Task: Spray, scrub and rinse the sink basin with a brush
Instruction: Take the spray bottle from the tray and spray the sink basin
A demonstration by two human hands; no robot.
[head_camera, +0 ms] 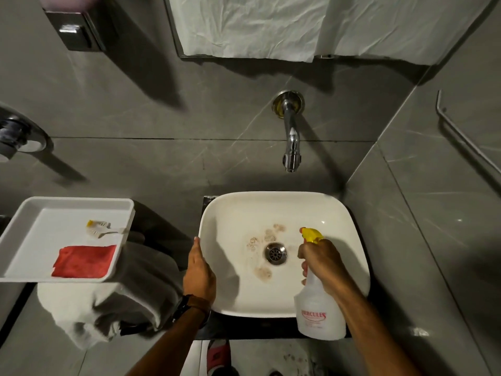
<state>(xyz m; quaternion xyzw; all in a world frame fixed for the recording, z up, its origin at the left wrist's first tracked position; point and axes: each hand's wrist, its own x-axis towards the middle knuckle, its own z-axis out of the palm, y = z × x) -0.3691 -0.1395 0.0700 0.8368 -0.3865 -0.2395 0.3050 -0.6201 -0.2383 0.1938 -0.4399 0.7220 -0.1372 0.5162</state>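
Observation:
A white square sink basin point(235, 291) sits below me, with brown stains point(262, 273) around its metal drain point(276, 253). My right hand point(322, 260) grips a translucent spray bottle point(318, 314) with a yellow trigger head, held over the basin's right side and pointing left toward the drain. My left hand point(199, 272) rests flat on the basin's left rim, holding nothing. A small white brush point(101, 229) with a yellow tip lies in a white tray point(24, 267) to the left.
A red cloth point(84, 261) also lies in the tray, which rests on a pile of white towels point(108, 305). A chrome wall spout point(291, 137) hangs above the basin. A rail point(461, 134) runs on the right wall. Grey tiles surround the sink.

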